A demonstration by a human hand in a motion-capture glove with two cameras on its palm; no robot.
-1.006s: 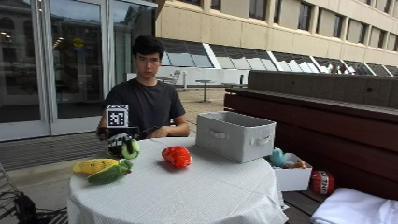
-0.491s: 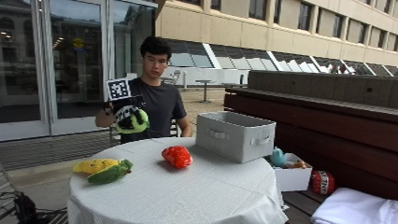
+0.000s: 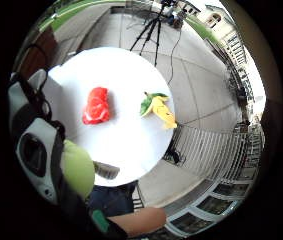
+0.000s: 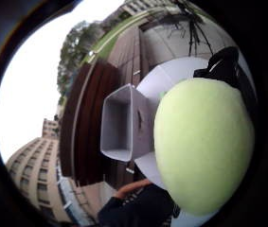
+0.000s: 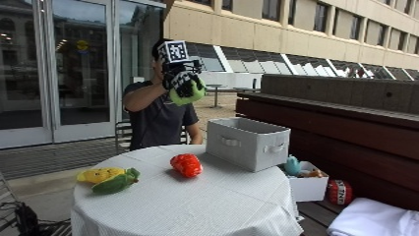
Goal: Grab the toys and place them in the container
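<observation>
In the outside view my gloved right hand is raised high above the table at head height, gripping a light green plush toy. That green toy fills much of the thumb side palm view. The grey fabric container stands on the round table's right side, its inside showing nothing in it. A red plush toy lies mid-table and a yellow and green corn toy lies at the left edge. Both also show in the little finger side palm view, red toy and corn toy.
The round table has a white cloth. A dark wooden bench runs behind the container. Beside the table a small white box holds other toys. A red ball and white cloth lie to the right.
My hand has risen from table level to head height with the green toy and shifted toward the container. The red and corn toys stayed put.
</observation>
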